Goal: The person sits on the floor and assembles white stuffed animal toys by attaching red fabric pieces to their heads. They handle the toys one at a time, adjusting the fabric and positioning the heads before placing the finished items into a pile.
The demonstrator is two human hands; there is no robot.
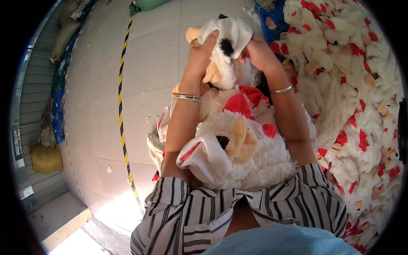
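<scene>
Out in front of me, both hands grip one unstuffed plush toy skin (239, 33), white and furry with black patches and peach parts. My left hand (201, 54) is closed on its left side, thumb on top. On its right side my right hand (260, 52) pinches the smooth white cloth, the fingers partly hidden behind it. A heap of similar plush skins (263, 159) lies in my lap under my forearms. It shows long white fur, a red piece (239, 105), a peach ear (243, 140) and a white cloth flap (206, 157).
A large pile of white plush skins (340, 85) with red and peach parts spreads along my right. A blue crate (275, 32) stands at its far end. Yellow-black tape (121, 97) runs along the tiled floor (95, 127). A yellow sack (45, 158) sits at far left.
</scene>
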